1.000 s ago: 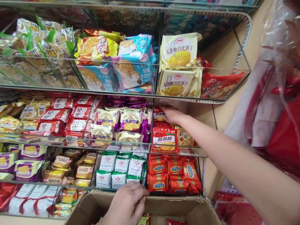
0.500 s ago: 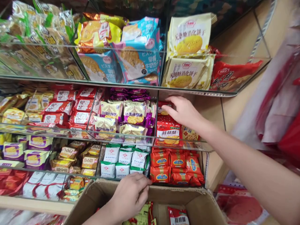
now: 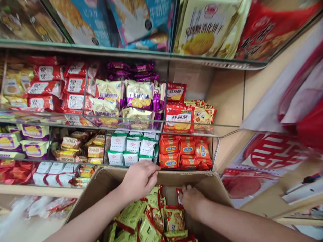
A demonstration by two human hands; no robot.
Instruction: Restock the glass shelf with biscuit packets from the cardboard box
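Observation:
An open cardboard box [image 3: 174, 178] stands below the shelves. My left hand [image 3: 141, 179] is closed on its far rim, fingers curled over the edge. Inside the box on the right, my right hand [image 3: 193, 201] is closed on a red biscuit packet [image 3: 179, 197], mostly hidden by the fingers. Yellow-green and red biscuit packets [image 3: 148, 228] lie loosely in the box. Above, in the right compartment of the middle shelf, are red walnut biscuit packets [image 3: 178, 117] and yellowish packets [image 3: 204, 116] beside them.
Glass panels [image 3: 126, 122] front the shelves. Orange-red packets [image 3: 188, 148] and white-green packets [image 3: 133, 144] sit just beyond the box. Cream-purple packets [image 3: 138, 95] fill the neighbouring compartment. A wooden side panel [image 3: 228, 97] and hanging plastic bags [image 3: 285, 90] are at the right.
My right hand has come down from the middle shelf into the box, onto the red packet. My left hand stays on the rim. The view has tilted down, showing more of the box.

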